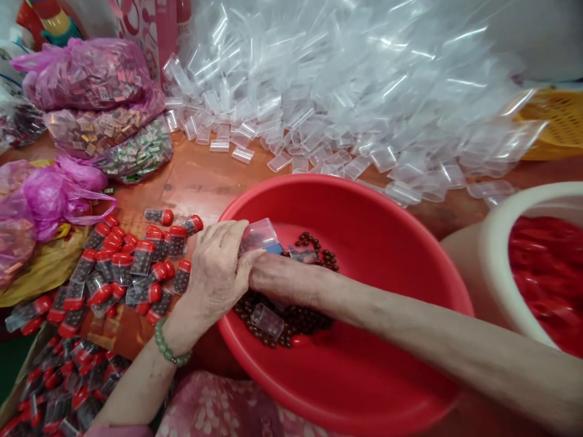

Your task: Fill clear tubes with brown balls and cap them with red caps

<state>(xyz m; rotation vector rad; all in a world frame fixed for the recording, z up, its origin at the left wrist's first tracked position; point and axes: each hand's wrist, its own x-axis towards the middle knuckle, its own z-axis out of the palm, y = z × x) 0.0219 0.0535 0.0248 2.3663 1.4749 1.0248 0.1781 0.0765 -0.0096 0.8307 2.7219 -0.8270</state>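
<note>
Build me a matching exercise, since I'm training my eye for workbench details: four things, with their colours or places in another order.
Things:
1. Bracelet
2. Dark beads
3. Large heap of clear containers
4. Pale pail

Places or colours:
A. Beyond the red basin
B. Green, around the wrist of the left hand
C. At the right side, holding red pieces
D. Inside the red basin

Pairs: 1-B, 2-D, 3-A, 4-C

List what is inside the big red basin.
Dark beads, clear plastic pieces and a red piece show in the red basin; the right forearm hides whatever lies directly beneath.
</note>
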